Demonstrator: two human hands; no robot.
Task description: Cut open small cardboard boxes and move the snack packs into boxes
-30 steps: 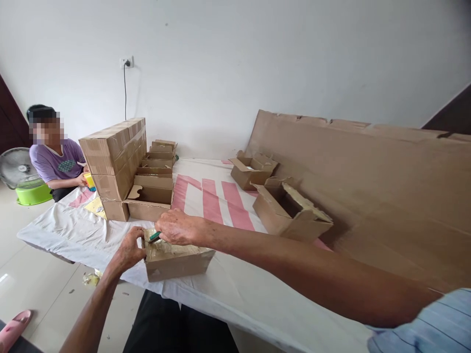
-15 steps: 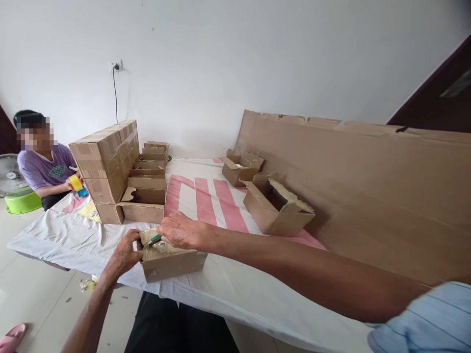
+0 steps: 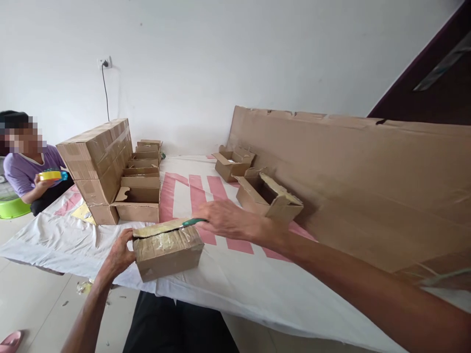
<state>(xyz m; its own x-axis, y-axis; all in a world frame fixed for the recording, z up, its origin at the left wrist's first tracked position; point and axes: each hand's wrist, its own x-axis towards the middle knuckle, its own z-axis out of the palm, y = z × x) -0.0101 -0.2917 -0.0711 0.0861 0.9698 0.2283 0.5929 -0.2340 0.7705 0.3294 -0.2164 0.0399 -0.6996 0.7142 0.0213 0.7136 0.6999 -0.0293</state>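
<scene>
My left hand (image 3: 123, 251) gripped the oblong brown cardboard box (image 3: 167, 262) beside it, my right hand (image 3: 218, 218) clasped a green-handled cutter (image 3: 194, 221) at its slit top seam (image 3: 157, 232), and this cut seemingly wanted a shallow finish.

1. Left forearm (image 3: 84, 318): bare; enters at 7 to 8 o'clock of the view and rises toward 1 o'clock.
2. Left hand (image 3: 120, 251): located at 8 o'clock from centre. Fingers (image 3: 127, 235) bent toward 1 o'clock; thumb (image 3: 130, 256) set apart below them, toward 2 o'clock.
3. Right arm (image 3: 342, 279): bare, extended; enters at 4 o'clock and runs toward 9 to 10 o'clock.
4. Right hand (image 3: 224, 216): located at 6 o'clock, just below centre. Back uppermost, fingers curled in a closed grip toward 9 o'clock.
5. Thighs (image 3: 176, 326): dark-clothed, at 6 to 7 o'clock.
</scene>
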